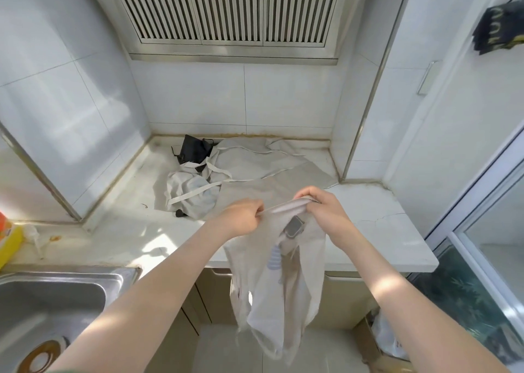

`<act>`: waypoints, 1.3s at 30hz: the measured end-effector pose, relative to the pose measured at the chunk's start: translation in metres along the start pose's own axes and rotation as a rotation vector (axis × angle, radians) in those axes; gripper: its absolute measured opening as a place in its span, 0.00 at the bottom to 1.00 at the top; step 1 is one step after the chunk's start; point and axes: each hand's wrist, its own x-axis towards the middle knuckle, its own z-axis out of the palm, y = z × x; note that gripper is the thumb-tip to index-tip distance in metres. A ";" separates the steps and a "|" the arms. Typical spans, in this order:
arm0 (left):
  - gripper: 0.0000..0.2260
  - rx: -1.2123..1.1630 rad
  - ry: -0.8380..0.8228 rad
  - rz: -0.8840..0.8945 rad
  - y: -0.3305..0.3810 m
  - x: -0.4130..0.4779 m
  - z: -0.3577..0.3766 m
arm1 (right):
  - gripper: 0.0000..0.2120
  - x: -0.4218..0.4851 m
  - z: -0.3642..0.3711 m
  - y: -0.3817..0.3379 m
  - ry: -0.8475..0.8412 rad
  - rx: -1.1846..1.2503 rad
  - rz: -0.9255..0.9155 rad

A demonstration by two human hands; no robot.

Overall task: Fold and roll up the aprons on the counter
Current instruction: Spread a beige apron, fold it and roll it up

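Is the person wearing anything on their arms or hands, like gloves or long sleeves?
No gloves and no long sleeves. The left hand and the right hand are bare, and both forearms are uncovered as far as the picture shows. No ring or bracelet shows on them.

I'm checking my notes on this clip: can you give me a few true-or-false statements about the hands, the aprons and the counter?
1. The left hand and right hand both grip the top edge of the beige apron. True.
2. The beige apron lies flat on the counter. False: it hangs down in front of the counter's edge.
3. A second apron lies spread on the counter behind the hands. True.
4. The sink is on the person's right. False: it is on the left.
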 end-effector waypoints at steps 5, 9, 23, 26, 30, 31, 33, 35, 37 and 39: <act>0.11 -0.170 0.146 -0.181 -0.007 0.006 0.002 | 0.16 0.001 -0.026 0.002 0.164 -0.062 -0.121; 0.09 -0.324 0.425 -0.203 -0.001 0.007 -0.006 | 0.12 0.006 -0.040 0.047 0.010 -0.545 -0.012; 0.13 -0.131 0.171 0.126 0.051 0.016 0.036 | 0.12 0.002 -0.016 0.030 -0.021 -0.379 -0.044; 0.10 -0.260 0.315 0.011 0.052 0.012 0.035 | 0.06 0.005 -0.022 0.029 0.002 -0.459 -0.024; 0.12 -0.379 0.417 -0.159 0.042 0.011 0.016 | 0.09 -0.001 -0.049 0.065 0.029 -0.662 0.124; 0.12 -0.373 0.420 -0.204 0.038 0.012 0.010 | 0.11 -0.004 -0.056 0.074 0.060 -0.614 0.166; 0.10 -0.279 0.377 -0.233 0.027 0.013 0.003 | 0.11 -0.011 -0.061 0.079 0.126 -0.358 0.221; 0.08 -0.183 0.324 -0.226 0.025 0.011 -0.001 | 0.09 -0.011 -0.057 0.068 0.118 -0.126 0.193; 0.07 -0.227 0.315 -0.216 0.033 0.007 -0.005 | 0.06 -0.007 -0.049 0.053 0.005 -0.006 0.155; 0.09 -0.308 0.338 -0.179 0.046 0.007 -0.011 | 0.13 -0.006 -0.040 0.041 -0.142 -0.064 0.147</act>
